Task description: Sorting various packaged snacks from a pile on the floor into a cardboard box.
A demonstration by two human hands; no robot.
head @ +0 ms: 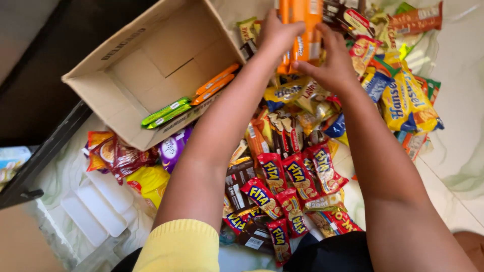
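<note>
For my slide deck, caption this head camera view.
Both hands, left hand and right hand, grip orange packets above a snack pile beside a cardboard box.

I see a pale marble-like floor with faint green veining, brightly lit at the upper right. Along my left runs a dark piece of furniture with a black edge. A white plastic tray lies on the floor at lower left.

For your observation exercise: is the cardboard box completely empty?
No: the cardboard box holds green packets and orange packets along its lower wall.
</note>
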